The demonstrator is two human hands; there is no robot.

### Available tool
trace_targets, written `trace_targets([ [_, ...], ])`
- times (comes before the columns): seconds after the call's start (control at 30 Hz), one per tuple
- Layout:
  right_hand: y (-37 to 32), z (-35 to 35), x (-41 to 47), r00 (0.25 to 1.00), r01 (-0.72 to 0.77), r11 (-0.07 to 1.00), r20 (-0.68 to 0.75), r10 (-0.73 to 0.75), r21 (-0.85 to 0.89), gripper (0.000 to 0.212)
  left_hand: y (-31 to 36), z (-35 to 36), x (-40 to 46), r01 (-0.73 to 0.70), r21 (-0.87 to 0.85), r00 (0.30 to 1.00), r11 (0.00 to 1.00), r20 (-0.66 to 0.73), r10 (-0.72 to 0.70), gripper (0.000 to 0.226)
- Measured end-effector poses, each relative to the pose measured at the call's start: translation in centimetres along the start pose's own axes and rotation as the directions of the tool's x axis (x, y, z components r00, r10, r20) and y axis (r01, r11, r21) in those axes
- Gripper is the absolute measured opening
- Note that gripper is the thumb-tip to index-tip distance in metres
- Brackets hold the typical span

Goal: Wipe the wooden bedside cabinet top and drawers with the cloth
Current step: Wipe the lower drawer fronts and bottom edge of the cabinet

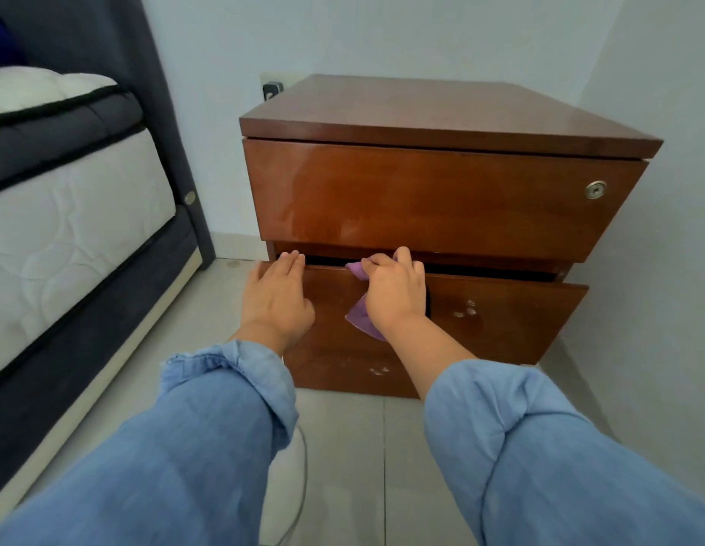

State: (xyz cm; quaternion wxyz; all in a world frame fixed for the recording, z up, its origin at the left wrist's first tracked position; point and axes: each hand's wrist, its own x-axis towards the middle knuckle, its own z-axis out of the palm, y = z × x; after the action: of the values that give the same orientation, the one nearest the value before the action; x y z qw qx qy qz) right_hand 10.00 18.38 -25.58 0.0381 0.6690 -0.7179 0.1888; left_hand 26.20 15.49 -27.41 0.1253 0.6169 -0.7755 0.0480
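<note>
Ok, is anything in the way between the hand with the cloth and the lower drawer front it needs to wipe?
Nothing visible is. The right hand grips the purple cloth right at the top edge of the lower drawer, which is pulled slightly open. The left hand rests on that edge further left, clear of the unwiped front to the right.

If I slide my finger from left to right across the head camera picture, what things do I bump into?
Mattress → left hand resting on the lower drawer → purple cloth → right hand holding that cloth → round lock on the upper drawer.
</note>
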Motion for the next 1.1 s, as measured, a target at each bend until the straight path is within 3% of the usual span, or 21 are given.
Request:
trace_targets([
  [0.2, -0.4, 1.8, 1.0, 0.998, 0.042, 0.999, -0.047, -0.043, -0.028, 0.045, -3.5, 0.6, -0.6, 0.084, -0.048, 0.996, 0.995, 0.038, -0.082, 0.075],
  [0.43, -2.3, 3.8, 0.7, 0.991, 0.054, 0.996, -0.124, -0.045, 0.071, 0.049, -3.8, 1.1, -1.0, 0.055, -0.156, 0.995, 0.986, -0.071, -0.067, 0.077],
  [0.6, -5.6, 3.8, 0.3, 0.993, 0.112, 0.976, -0.069, -0.101, 0.185, 0.048, -4.6, 2.0, -1.0, 0.022, -0.237, 0.994, 0.971, -0.097, -0.046, 0.073],
  [0.73, -7.9, 4.7, 0.9, 0.986, 0.164, 0.972, -0.055, -0.157, 0.170, 0.049, -5.2, 2.0, -1.4, 0.044, -0.334, 0.990, 0.941, -0.112, -0.087, 0.068],
  [0.97, -9.9, 6.4, 2.3, 0.981, 0.195, 0.967, -0.045, -0.190, 0.164, 0.046, -6.2, 2.3, -1.8, 0.178, -0.447, 0.984, 0.877, 0.070, -0.164, 0.068],
  [1.1, -9.5, 5.0, 2.8, 0.977, 0.197, 0.941, 0.019, -0.211, 0.274, 0.042, -5.8, 2.3, -1.2, 0.209, -0.468, 0.978, 0.859, 0.114, -0.175, 0.070],
])
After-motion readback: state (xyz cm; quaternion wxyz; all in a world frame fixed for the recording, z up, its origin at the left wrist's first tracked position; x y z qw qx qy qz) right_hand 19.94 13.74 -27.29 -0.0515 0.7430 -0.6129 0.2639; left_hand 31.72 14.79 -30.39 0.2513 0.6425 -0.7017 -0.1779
